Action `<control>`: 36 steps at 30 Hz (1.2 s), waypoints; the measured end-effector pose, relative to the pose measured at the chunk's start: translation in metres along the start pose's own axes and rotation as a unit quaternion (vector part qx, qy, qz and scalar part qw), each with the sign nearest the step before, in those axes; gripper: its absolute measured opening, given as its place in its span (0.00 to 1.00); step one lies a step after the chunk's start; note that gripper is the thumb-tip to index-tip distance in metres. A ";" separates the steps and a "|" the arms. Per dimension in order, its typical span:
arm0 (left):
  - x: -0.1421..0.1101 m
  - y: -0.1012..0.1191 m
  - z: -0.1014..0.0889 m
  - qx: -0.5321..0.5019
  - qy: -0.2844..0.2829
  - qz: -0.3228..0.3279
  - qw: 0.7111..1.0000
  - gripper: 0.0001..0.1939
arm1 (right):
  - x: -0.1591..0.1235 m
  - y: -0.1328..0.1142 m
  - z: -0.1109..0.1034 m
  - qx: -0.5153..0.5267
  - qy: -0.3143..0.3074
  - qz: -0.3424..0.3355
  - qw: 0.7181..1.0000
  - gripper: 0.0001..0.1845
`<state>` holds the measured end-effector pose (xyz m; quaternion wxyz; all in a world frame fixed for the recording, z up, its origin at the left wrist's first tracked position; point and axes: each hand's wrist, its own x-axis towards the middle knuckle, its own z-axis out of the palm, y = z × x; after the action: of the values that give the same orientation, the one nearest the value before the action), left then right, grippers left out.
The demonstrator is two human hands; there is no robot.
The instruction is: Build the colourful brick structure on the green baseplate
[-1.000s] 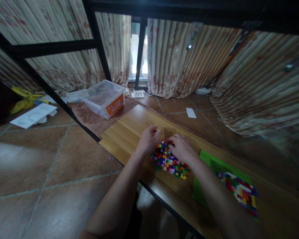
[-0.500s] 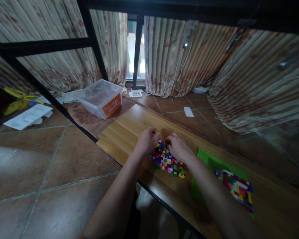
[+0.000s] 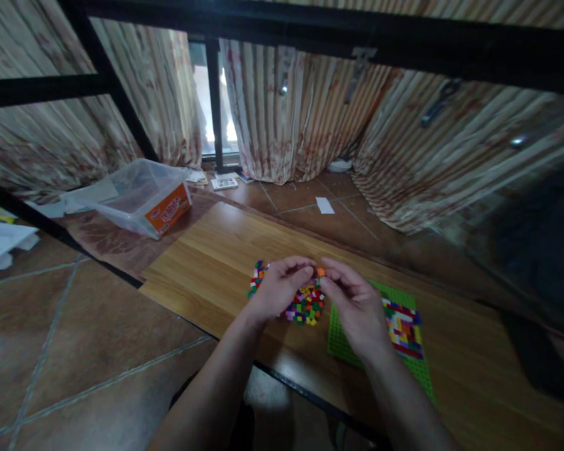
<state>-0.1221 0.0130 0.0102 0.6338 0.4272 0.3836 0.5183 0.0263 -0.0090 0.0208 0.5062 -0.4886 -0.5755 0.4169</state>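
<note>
Two bare hands meet over the wooden table, fingertips close together, and whether they actually touch I cannot tell! The right hand has thumb and forefinger pinched on a small orange brick. Beside it, the left hand curls thumb against fingers; whether a brick is tucked in there, I cannot tell.

Danger spots, folks! That orange brick sits right at the fingertips, so a loose pinch could drop it into the loose pile just below, where one more colour would be hard to pick out. A low sweep of the left wrist could scatter bricks across the tabletop. And the right forearm lies over part of the green baseplate; lean on it and the board might skid or the brick pattern get knocked.

Now the tally: two hands, one orange brick in the pinch, one pile left of the board with far too many pieces to count, partly hidden by the left hand. One baseplate, one pattern built on it, part of it behind the right hand. Beyond, one clear tub on the floor, and one white paper slip past the far edge
</note>
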 end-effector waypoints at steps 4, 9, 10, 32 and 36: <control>-0.016 -0.004 0.036 -0.036 -0.075 -0.011 0.997 0.13 | -0.024 -0.004 -0.020 0.025 0.062 0.003 0.998 0.11; -0.023 -0.013 0.065 0.027 -0.086 0.008 0.996 0.12 | -0.039 0.004 -0.041 0.032 0.125 0.008 0.992 0.07; -0.023 -0.016 0.070 0.042 -0.088 0.012 0.995 0.11 | -0.041 0.006 -0.045 0.030 0.131 0.006 0.991 0.07; -0.024 -0.060 0.143 0.247 -0.013 0.108 0.963 0.10 | -0.066 0.022 -0.112 -0.158 0.192 -0.009 0.969 0.11; -0.026 -0.063 0.147 0.241 0.018 0.091 0.966 0.08 | -0.064 0.024 -0.115 -0.215 0.198 -0.039 0.955 0.11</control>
<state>0.0313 -0.0395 0.0023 0.4552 0.5913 0.4676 0.4738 0.1444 -0.0698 0.0018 0.5088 -0.6358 -0.5586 0.1578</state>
